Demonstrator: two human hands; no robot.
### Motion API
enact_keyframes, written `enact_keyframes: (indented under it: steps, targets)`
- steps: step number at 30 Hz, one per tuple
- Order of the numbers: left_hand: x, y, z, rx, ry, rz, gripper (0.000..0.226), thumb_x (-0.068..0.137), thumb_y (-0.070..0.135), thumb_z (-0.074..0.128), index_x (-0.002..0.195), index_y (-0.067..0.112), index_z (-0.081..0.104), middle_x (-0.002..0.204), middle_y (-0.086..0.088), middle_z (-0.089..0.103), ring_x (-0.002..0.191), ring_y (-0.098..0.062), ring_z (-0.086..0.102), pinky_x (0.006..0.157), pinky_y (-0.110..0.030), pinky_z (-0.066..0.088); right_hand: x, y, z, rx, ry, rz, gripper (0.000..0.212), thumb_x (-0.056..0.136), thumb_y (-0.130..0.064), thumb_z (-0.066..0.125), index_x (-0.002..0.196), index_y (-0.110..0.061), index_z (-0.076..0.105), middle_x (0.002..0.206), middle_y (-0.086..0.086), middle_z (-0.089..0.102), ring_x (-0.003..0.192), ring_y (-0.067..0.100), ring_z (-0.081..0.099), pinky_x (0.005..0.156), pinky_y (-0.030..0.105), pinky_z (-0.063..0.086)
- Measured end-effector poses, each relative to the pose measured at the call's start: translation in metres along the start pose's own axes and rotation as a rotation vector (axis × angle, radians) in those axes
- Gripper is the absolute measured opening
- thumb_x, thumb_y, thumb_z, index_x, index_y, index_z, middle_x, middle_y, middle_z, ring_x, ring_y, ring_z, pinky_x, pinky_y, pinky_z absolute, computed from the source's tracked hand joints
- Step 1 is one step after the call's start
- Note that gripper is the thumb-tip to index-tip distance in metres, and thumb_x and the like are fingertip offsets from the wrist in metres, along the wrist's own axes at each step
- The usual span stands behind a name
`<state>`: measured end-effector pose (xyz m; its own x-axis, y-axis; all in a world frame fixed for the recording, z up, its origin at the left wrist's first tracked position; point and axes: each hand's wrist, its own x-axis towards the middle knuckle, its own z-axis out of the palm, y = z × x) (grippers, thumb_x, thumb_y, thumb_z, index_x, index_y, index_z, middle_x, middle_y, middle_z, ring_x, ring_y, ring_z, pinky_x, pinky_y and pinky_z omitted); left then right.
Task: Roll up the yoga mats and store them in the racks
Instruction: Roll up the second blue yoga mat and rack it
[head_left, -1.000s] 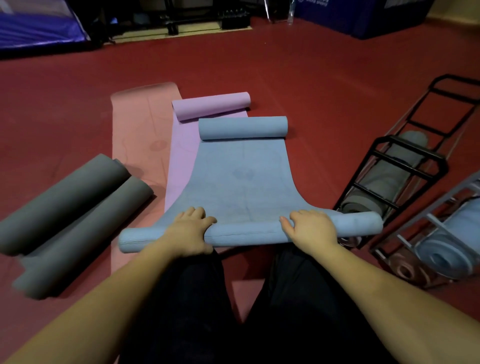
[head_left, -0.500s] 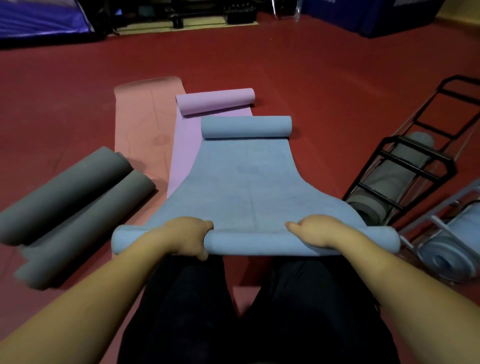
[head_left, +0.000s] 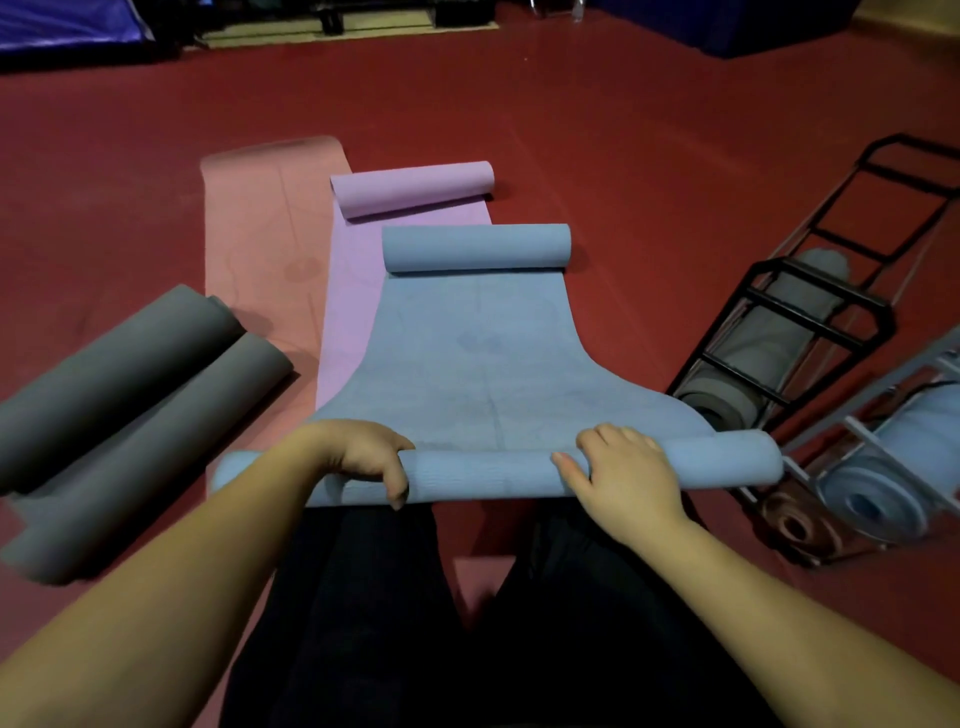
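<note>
A blue yoga mat (head_left: 467, 353) lies on the red floor in front of my knees, with a curl at its far end and a thin roll at its near end. My left hand (head_left: 363, 457) grips the near roll left of centre, thumb curled under it. My right hand (head_left: 618, 467) grips the same roll right of centre, fingers over the top. Under the blue mat lies a purple mat (head_left: 353, 291) with its far end curled, and under that a flat pink mat (head_left: 260, 223).
Two rolled grey mats (head_left: 130, 395) lie on the floor at the left. On the right stands a black rack (head_left: 810, 322) holding a rolled grey mat, and a light-coloured rack (head_left: 883, 467) holding rolled blue and brown mats. Dark equipment lines the far wall.
Both hands have shifted their hold on the near roll and turned it a little further forward. The view has tilted slightly.
</note>
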<state>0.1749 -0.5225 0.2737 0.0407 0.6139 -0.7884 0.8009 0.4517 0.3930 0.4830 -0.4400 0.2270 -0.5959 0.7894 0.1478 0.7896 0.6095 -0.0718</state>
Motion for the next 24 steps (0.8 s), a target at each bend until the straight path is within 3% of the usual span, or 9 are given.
enact_keyframes:
  steps: [3,5,9,12,16,19,22,24]
  targets:
    - [0.003,-0.004,0.003,-0.016,0.091,0.033,0.055,0.048,0.032,0.079,0.100,0.015,0.068,0.105,-0.003,0.069,0.099,-0.022,0.063,0.085,-0.034,0.049,0.018,-0.004,-0.001,-0.013,-0.014,0.039,0.057,0.091,-0.056,0.032,0.067,-0.015,0.062,0.066,0.006,0.060,0.066,0.032,0.059,0.060,0.035,0.041]
    - [0.004,-0.007,0.007,-0.048,0.164,0.062,0.059,0.043,0.034,0.076,0.100,0.020,0.067,0.106,0.002,0.066,0.100,-0.020,0.061,0.087,-0.033,0.047,0.031,-0.007,-0.008,-0.046,-0.088,0.053,0.059,0.094,-0.054,0.028,0.074,-0.013,0.067,0.077,0.010,0.066,0.075,0.033,0.064,0.061,0.034,0.039]
    - [-0.003,-0.019,0.018,0.043,0.473,0.191,0.070,0.041,0.055,0.064,0.105,0.028,0.062,0.106,0.006,0.055,0.101,-0.014,0.048,0.082,-0.022,0.038,0.060,-0.006,-0.012,-0.057,-0.375,0.094,0.058,0.100,-0.048,0.023,0.104,-0.014,0.070,0.111,0.012,0.067,0.101,0.031,0.061,0.072,0.033,0.036]
    - [-0.006,-0.030,0.037,0.203,0.736,0.259,0.079,0.056,0.061,0.049,0.124,0.022,0.058,0.121,0.005,0.053,0.113,-0.018,0.044,0.096,-0.034,0.038,0.075,-0.004,-0.017,-0.014,-0.527,0.096,0.061,0.099,-0.048,0.021,0.119,-0.012,0.066,0.128,0.014,0.061,0.114,0.031,0.056,0.084,0.034,0.040]
    - [0.002,-0.037,0.064,0.505,0.967,0.229,0.075,0.059,0.061,0.061,0.122,0.021,0.057,0.116,0.003,0.059,0.104,-0.024,0.055,0.085,-0.040,0.048,0.089,-0.005,-0.028,0.072,-0.714,0.139,0.063,0.102,-0.050,0.024,0.141,-0.009,0.051,0.151,0.014,0.043,0.136,0.030,0.043,0.108,0.036,0.033]
    - [0.012,-0.031,0.068,0.591,0.972,0.085,0.074,0.054,0.062,0.077,0.112,0.020,0.059,0.100,-0.001,0.061,0.089,-0.028,0.060,0.075,-0.039,0.051,0.097,-0.007,-0.032,0.134,-0.807,0.147,0.062,0.104,-0.047,0.025,0.148,-0.007,0.040,0.157,0.014,0.032,0.143,0.028,0.033,0.114,0.035,0.025]
    - [0.013,-0.018,0.053,0.585,0.880,-0.032,0.052,0.070,0.052,0.067,0.111,0.022,0.054,0.103,0.000,0.058,0.098,-0.027,0.058,0.083,-0.039,0.047,0.102,-0.005,-0.027,0.150,-0.837,0.157,0.061,0.104,-0.047,0.024,0.147,-0.007,0.041,0.157,0.014,0.034,0.143,0.027,0.034,0.114,0.036,0.025]
    - [0.014,-0.015,0.041,0.551,0.791,-0.030,0.048,0.073,0.049,0.063,0.111,0.023,0.051,0.107,0.001,0.058,0.103,-0.025,0.056,0.086,-0.037,0.046,0.099,-0.001,-0.020,0.142,-0.757,0.144,0.061,0.102,-0.053,0.024,0.140,-0.014,0.052,0.151,0.010,0.044,0.136,0.027,0.042,0.109,0.038,0.033]
